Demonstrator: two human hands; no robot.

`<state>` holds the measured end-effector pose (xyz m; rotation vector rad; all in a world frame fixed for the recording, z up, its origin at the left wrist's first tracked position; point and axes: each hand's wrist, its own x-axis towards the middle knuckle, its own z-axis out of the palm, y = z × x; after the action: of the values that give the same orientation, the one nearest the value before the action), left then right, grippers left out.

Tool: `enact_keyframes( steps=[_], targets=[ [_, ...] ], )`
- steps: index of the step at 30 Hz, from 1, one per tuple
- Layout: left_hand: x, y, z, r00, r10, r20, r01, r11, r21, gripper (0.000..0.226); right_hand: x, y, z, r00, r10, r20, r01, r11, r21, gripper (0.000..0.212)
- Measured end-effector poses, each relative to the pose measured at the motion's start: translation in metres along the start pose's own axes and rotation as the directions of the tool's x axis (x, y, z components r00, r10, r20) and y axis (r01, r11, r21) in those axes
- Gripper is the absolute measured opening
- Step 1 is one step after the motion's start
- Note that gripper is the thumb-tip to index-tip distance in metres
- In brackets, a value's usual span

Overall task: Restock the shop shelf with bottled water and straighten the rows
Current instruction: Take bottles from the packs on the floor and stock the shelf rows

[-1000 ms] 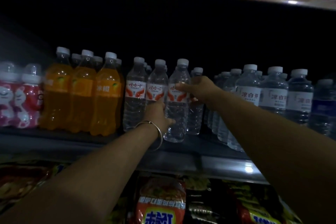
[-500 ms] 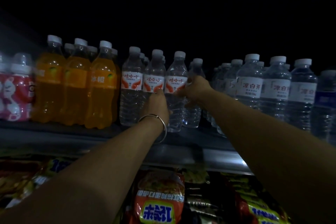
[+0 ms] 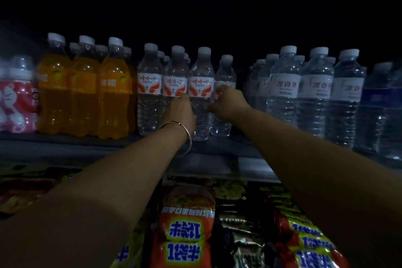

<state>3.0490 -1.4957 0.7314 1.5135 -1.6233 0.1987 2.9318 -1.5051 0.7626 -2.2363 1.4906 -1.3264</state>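
While orange drinks (image 3: 84, 98) flank left, noodle packets (image 3: 185, 224) below

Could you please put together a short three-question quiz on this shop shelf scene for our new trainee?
1. True or false: the left hand wears a thin silver bangle at the wrist.
2. Which stand directly left of the clear red-and-white-labelled water bottles? A) orange drink bottles B) pink bottles C) noodle packets
3. Fill in: the right hand reaches the ____ bottle of that front row, counting from the left.

Key: 1 true; 2 A; 3 fourth
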Motion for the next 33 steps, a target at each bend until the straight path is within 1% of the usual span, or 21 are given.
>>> enact_keyframes(
  steps=[2,3,6,8,10,12,14,17,19,21,23,25,28,31,33],
  targets=[
    [-0.009,0.004,-0.003,0.999,0.02,-0.026,-0.019,0.999,0.034,0.03,-0.011,0.005,-0.006,0.995,-0.101,-0.008,0.098,0.981,-0.166,0.03],
    [-0.016,0.008,-0.004,0.998,0.04,-0.041,-0.037,0.997,0.069,0.032,-0.018,0.01,-0.01,0.989,-0.149,-0.002,0.144,0.955,-0.26,0.03],
    [-0.046,0.021,-0.009,0.994,0.095,-0.053,-0.084,0.98,0.18,0.039,-0.045,0.021,-0.022,0.955,-0.294,0.028,0.265,0.814,-0.516,0.038],
    [-0.073,0.032,-0.012,0.994,0.105,-0.04,-0.093,0.969,0.229,0.04,-0.072,0.026,-0.032,0.935,-0.351,0.045,0.301,0.723,-0.622,0.042],
    [-0.106,0.044,-0.012,0.996,0.092,-0.009,-0.087,0.962,0.257,0.042,-0.109,0.034,-0.041,0.927,-0.367,0.073,0.317,0.669,-0.672,0.038],
    [-0.139,0.051,-0.007,0.996,0.082,0.027,-0.086,0.957,0.278,0.044,-0.147,0.046,-0.047,0.918,-0.385,0.099,0.345,0.646,-0.681,0.037],
    [-0.182,0.055,0.008,0.994,0.079,0.077,-0.099,0.948,0.303,0.044,-0.191,0.064,-0.046,0.919,-0.363,0.153,0.365,0.639,-0.677,0.04],
    [-0.249,0.056,0.04,0.989,0.064,0.135,-0.102,0.949,0.299,0.042,-0.256,0.1,-0.033,0.931,-0.281,0.233,0.362,0.628,-0.689,0.043],
    [-0.298,0.052,0.068,0.974,0.03,0.223,-0.098,0.948,0.303,0.045,-0.301,0.125,-0.017,0.932,-0.209,0.296,0.359,0.64,-0.679,0.043],
    [-0.347,0.043,0.099,0.945,0.002,0.327,-0.107,0.947,0.304,0.049,-0.344,0.155,0.003,0.92,-0.141,0.367,0.363,0.66,-0.657,0.048],
    [-0.393,0.029,0.127,0.914,-0.021,0.405,-0.112,0.947,0.302,0.05,-0.383,0.184,0.027,0.895,-0.088,0.437,0.381,0.658,-0.65,0.05],
    [-0.438,0.012,0.154,0.882,-0.06,0.467,-0.095,0.949,0.301,0.05,-0.418,0.213,0.055,0.871,-0.036,0.491,0.378,0.686,-0.622,0.05],
    [-0.503,-0.024,0.197,0.825,-0.115,0.554,-0.081,0.945,0.318,0.049,-0.472,0.255,0.105,0.831,0.056,0.554,0.339,0.738,-0.583,0.054],
    [-0.568,-0.072,0.241,0.757,-0.182,0.628,-0.046,0.943,0.329,0.05,-0.527,0.297,0.165,0.8,0.087,0.594,0.307,0.791,-0.53,0.051],
    [-0.612,-0.105,0.269,0.724,-0.235,0.649,-0.033,0.927,0.373,0.045,-0.565,0.322,0.208,0.774,0.123,0.621,0.263,0.829,-0.493,0.05]
  ],
)
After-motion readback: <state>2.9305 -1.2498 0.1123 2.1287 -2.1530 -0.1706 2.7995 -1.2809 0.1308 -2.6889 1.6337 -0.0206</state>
